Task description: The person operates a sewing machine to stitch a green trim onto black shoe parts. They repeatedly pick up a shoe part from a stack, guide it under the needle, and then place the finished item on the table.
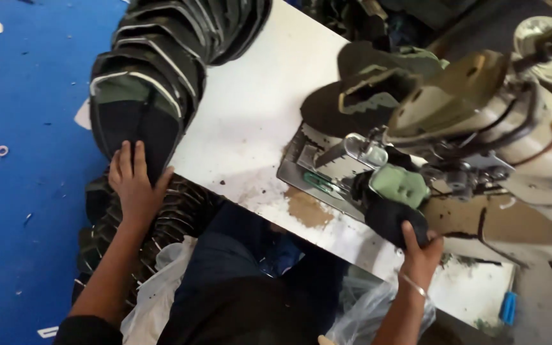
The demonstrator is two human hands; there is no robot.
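Black fabric fills both hands. The left hand (pixel 134 185) lies flat on the nearest piece of a long overlapping row of black and olive shoe uppers (pixel 151 83), its fingers (pixel 126 160) straight, close together and spread over the dark cloth, the thumb angled out to the side; they press on the piece rather than close around it. That row runs away from the fingers along the edge of the white desk (pixel 250 108), and more stacked pieces (pixel 161 220) sit just under the wrist, below the desk's rim.

The right hand (pixel 420 252) grips a black shoe upper with a pale green patch (pixel 394 201) from beneath, fingers (pixel 410 236) curled shut around its dark lower end. The green patch sits just above those fingers, up against the metal plate and foot of the sewing machine (pixel 480 128). A thin bracelet (pixel 414 285) circles the wrist below. Beyond the fingers, further back on the desk, lie finished dark and olive pieces (pixel 368 89). Clear plastic bags (pixel 359 316) hang below the right arm, and a blue floor (pixel 27 191) spreads out past the left hand.
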